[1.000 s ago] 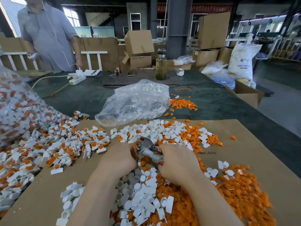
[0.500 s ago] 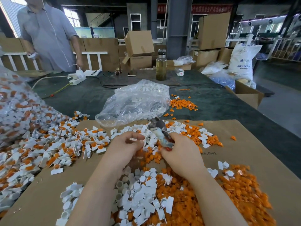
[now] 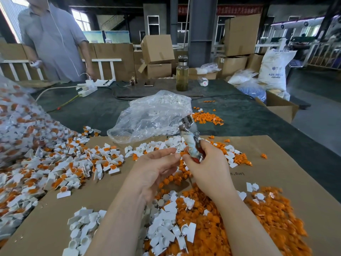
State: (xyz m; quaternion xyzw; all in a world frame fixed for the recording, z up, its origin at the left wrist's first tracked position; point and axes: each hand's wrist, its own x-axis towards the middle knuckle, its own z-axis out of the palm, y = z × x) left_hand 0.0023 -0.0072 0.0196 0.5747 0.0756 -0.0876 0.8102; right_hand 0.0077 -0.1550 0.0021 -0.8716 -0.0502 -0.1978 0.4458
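Observation:
My right hand (image 3: pixel 208 167) grips a small metal plier-like tool (image 3: pixel 191 139) by its taped, red-tipped handles, its jaws raised and pointing away from me. My left hand (image 3: pixel 155 169) is lifted beside it, palm turned inward with fingers loosely extended toward the handles; I cannot tell whether the fingertips pinch a small part. Below both hands lies a brown cardboard sheet (image 3: pixel 276 163) covered with white plastic caps (image 3: pixel 166 235) and orange plugs (image 3: pixel 258 218). To the left spreads a heap of assembled white-and-orange pieces (image 3: pixel 60 163).
A clear plastic bag of white parts (image 3: pixel 153 115) lies beyond the cardboard, with an orange scatter (image 3: pixel 206 118) beside it. A large bag of assembled pieces (image 3: pixel 16 122) bulges at left. A glass bottle (image 3: pixel 182 73), power strip (image 3: pixel 86 88) and a standing person (image 3: pixel 53 41) are farther back.
Both hands rose from the pile. My right hand lifted the tool and tilted its jaws up and away; my left hand came off the tool and opened beside it.

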